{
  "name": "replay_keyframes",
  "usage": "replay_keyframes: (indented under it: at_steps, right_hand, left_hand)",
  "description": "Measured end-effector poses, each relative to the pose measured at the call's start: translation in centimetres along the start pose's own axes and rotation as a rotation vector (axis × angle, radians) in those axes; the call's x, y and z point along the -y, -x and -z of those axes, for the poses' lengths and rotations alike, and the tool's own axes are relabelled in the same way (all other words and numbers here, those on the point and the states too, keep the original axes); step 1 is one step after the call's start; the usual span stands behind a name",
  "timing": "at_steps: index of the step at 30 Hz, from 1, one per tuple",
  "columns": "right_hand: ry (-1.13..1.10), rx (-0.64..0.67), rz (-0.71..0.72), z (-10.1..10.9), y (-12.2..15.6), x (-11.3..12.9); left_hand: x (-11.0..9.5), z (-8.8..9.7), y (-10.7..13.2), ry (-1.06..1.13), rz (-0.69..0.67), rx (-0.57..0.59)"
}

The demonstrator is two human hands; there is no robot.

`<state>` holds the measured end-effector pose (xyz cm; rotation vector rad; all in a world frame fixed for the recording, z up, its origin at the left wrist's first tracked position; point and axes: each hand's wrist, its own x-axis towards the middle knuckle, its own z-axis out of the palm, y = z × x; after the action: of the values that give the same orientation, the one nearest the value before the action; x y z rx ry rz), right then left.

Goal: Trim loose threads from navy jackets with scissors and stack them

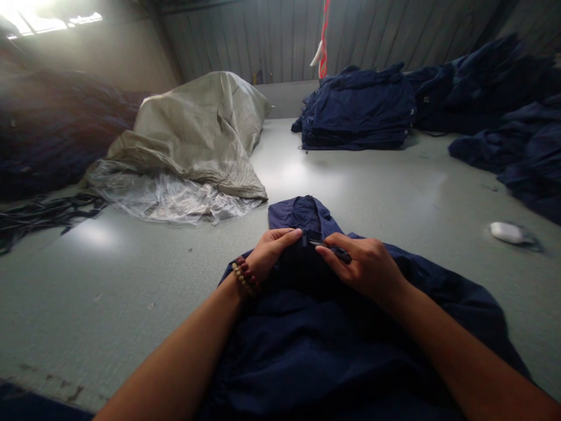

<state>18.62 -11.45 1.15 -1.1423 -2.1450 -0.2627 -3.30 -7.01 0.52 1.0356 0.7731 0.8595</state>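
A navy blue jacket [315,345] lies spread over the near part of the table, its hood [302,211] pointing away from me. My left hand [277,248], with beaded bracelets at the wrist, pinches the jacket's edge by the neck opening, between thumb and finger. A small dark tab [305,238] hangs beside that thumb. From the right, my right hand [366,263] is closed around small thread snips [339,252] with a dark handle. Their metal tip points left at the neck edge, close to my left fingertips; whether it touches the cloth I cannot tell.
A beige sheet [197,128] with clear plastic [175,196] covers a heap at back left. Folded navy garments [357,111] lie at the back, with more piled right [526,140]. A white case [507,232] rests at right. A red cord [324,41] hangs above. Black cords [44,216] lie far left.
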Motion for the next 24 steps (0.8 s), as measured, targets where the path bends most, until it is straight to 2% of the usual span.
replay_keyframes:
  at_steps: [2,4,6,11,19,22,24]
  right_hand:
    - [-0.021,-0.079,-0.035,0.4,-0.1,0.3]
    - [-0.055,-0.198,-0.144,1.0,-0.2,0.5]
    - [-0.076,-0.265,-0.227,1.3,-0.4,0.5]
    - [-0.028,-0.196,-0.115,0.9,-0.4,-0.4]
    - [0.065,-0.143,-0.049,0.7,-0.2,-0.6]
    - [0.164,-0.128,-0.206,0.9,-0.1,-2.4]
    - [0.316,-0.093,-0.451,1.1,0.2,-4.6]
  left_hand:
    - [0.1,0.0,-0.1,0.002,0.001,0.002]
    - [0.1,0.1,-0.2,0.017,0.001,0.003]
    - [0.2,0.1,-0.2,0.027,-0.001,0.005]
    - [0.1,0.0,-0.2,-0.004,-0.016,0.006]
    - [0.1,-0.1,0.0,-0.08,-0.106,0.041]
    - [0.4,-0.1,-0.2,-0.168,-0.154,0.045]
    - [0.7,0.1,-0.4,-0.242,-0.192,0.036]
